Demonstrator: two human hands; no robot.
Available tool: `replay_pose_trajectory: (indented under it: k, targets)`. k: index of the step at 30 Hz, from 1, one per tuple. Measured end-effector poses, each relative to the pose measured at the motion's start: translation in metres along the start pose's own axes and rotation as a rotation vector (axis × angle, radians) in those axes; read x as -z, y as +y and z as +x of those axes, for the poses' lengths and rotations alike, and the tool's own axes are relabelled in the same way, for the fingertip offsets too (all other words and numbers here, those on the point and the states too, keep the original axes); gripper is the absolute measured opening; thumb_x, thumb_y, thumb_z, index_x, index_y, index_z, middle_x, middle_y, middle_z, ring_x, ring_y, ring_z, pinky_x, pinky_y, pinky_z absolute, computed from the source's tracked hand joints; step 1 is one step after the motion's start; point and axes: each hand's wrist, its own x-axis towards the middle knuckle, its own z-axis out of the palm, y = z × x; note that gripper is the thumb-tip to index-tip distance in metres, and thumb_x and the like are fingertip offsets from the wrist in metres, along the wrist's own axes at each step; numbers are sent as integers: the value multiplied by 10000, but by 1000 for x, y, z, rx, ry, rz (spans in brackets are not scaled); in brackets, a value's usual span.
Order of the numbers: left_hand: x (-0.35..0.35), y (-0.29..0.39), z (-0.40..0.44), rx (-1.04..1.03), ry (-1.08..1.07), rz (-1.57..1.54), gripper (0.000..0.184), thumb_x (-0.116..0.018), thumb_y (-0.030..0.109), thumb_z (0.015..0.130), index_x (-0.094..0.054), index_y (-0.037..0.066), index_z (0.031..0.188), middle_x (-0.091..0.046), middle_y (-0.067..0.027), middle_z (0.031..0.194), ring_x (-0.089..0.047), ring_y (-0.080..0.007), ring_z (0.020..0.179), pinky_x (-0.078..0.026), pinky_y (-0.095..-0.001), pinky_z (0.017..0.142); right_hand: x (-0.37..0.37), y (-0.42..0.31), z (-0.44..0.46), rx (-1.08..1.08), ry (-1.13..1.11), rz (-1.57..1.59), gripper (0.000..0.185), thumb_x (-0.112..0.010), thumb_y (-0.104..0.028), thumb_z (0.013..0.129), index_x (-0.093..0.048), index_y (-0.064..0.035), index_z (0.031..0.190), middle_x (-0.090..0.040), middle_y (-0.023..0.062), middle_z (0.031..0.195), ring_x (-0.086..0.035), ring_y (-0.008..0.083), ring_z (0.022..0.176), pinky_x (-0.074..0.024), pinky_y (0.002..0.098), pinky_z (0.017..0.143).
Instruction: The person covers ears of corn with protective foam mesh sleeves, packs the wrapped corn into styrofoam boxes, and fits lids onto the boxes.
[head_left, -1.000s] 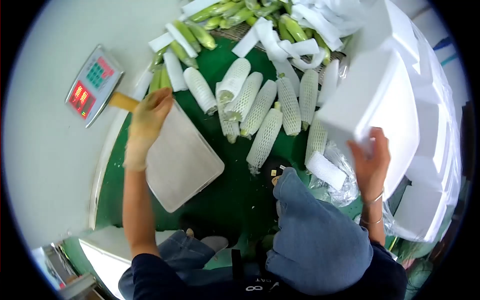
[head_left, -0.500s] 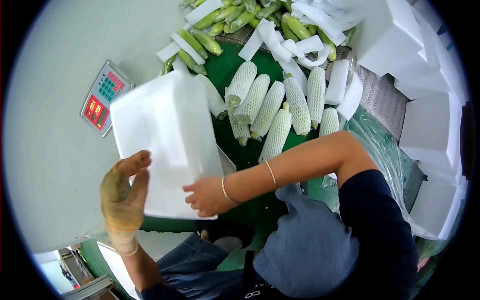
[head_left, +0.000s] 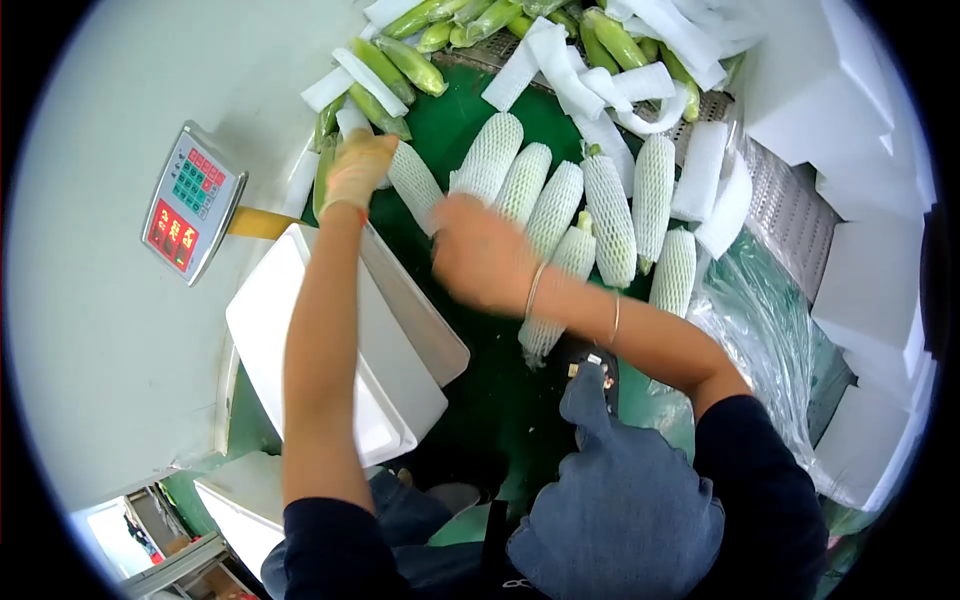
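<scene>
Several corn cobs in white foam net sleeves (head_left: 655, 200) lie in a row on the green surface. My right hand (head_left: 485, 258) is blurred over the near ends of the left sleeved cobs (head_left: 490, 155); its fingers are hard to make out. My left hand (head_left: 360, 170), in a yellowish glove, reaches past the white foam box (head_left: 325, 310) to a white foam strip (head_left: 352, 122) and the leftmost sleeved cob (head_left: 415, 185). Its fingertips are hidden, so I cannot tell whether it grips either.
A digital scale (head_left: 195, 203) with a red display stands on the pale table (head_left: 100, 330) at left. Green corn in clear wrap (head_left: 412, 66) and loose foam strips (head_left: 560, 70) are piled at the back. White foam boxes (head_left: 870, 270) and plastic film (head_left: 760, 310) line the right side.
The white box, earlier between my hands, now rests tilted lower left beneath my left arm. My left hand has moved forward; my right has moved up and right to the cobs.
</scene>
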Motion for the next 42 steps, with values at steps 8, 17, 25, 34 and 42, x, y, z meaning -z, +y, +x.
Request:
replay_pose_trajectory:
  k: [8,17,25,34,42]
  targets:
    - [-134,-14,37,805,54,-346,560,-808,203,607,-588,-126,1004,-590,-249,1161,-603,-308,1050,-464,-382,897,-54,127,133,-752,117,-218,838,-709,-463,709,-409,151,1194,-527,283,1167,-621,336,937,-526,373,772]
    - [-23,33,-41,159,-420,-863,523,-751,221,661,-556,-61,1056,-631,-147,854,-625,-241,726,-514,-359,644,59,131,-53,-445,167,1083,665,-668,-123,675,-423,82,1258,-595,95,963,-581,168,802,-484,297,738]
    - [-169,17,-211,56,-661,-752,587,-780,194,594,-571,-59,1080,-644,-116,956,-616,-223,865,-492,-324,787,-11,130,-197,-884,183,1411,449,-634,-117,745,-507,8,1158,-596,76,1016,-569,185,911,-466,333,814]
    - [-30,16,-300,-76,-554,-1266,893,-844,265,627,-369,-65,1307,-541,-143,1210,-520,-181,1092,-425,-325,952,52,39,-188,-577,291,1299,780,-590,-177,581,-421,58,1305,-592,162,1168,-592,265,1050,-467,357,913]
    - [93,-147,-317,196,255,-1798,589,-647,347,804,-500,-35,1226,-574,-136,1161,-548,-261,1058,-432,-374,943,-37,-160,-21,-313,-474,952,504,-664,-392,710,-584,85,856,-601,120,734,-569,184,649,-453,337,563]
